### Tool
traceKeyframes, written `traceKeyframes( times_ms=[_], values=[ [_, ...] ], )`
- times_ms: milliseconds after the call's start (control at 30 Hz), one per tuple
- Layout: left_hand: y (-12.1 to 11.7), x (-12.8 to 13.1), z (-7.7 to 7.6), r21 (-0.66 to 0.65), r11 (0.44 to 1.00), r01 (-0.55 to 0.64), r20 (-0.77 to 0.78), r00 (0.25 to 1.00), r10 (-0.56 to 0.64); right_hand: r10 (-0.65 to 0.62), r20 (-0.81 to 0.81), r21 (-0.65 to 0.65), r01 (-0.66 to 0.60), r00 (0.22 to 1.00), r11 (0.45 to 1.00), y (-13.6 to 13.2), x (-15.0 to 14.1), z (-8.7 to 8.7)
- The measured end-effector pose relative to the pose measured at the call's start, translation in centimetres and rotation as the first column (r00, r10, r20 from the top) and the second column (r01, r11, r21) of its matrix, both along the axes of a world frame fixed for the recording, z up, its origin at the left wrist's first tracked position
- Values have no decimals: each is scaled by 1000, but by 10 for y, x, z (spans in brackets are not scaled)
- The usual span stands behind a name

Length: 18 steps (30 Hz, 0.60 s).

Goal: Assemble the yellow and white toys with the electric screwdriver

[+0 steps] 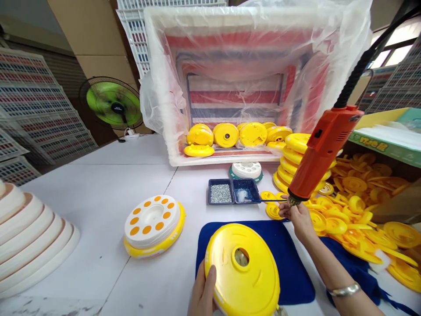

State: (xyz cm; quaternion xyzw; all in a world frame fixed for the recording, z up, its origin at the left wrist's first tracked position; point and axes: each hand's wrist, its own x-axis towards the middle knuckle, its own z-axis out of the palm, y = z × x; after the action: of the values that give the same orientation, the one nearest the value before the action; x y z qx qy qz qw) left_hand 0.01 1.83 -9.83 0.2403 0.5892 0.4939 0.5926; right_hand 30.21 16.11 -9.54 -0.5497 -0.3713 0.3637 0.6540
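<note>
My left hand (204, 292) grips the left edge of a round yellow plastic housing (253, 267), tilted up over a dark blue cloth mat (296, 272). A hole in the housing's middle shows some parts inside. My right hand (298, 217) pinches a thin blue stick (273, 201). The stick's far end reaches the dark tray's right compartment, where white paste (242, 195) lies. Small metal screws (220, 193) fill the left compartment. An orange electric screwdriver (324, 151) hangs by its black cable right above my right hand, which does not visibly grip it.
A yellow-and-white disc unit (154, 219) sits left of the mat; white stacked rings (29, 245) stand far left. Behind are a plastic-lined crate (171, 151) with yellow housings and a green fan (113, 103). Loose yellow discs (355, 228) and a yellow stack (286, 166) crowd the right.
</note>
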Motion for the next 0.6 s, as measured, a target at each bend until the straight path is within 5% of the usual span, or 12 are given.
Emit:
traceKeyframes(
  times_ms=[267, 600],
  values=[
    [3, 2, -2, -23, 1000, 4, 184, 983, 0, -34, -30, -16, 34, 999, 999, -57, 2, 8],
    [-1, 3, -2, 49, 998, -40, 312, 950, 22, 319, -27, -159, -319, 947, 934, -135, -35, -2]
  ],
)
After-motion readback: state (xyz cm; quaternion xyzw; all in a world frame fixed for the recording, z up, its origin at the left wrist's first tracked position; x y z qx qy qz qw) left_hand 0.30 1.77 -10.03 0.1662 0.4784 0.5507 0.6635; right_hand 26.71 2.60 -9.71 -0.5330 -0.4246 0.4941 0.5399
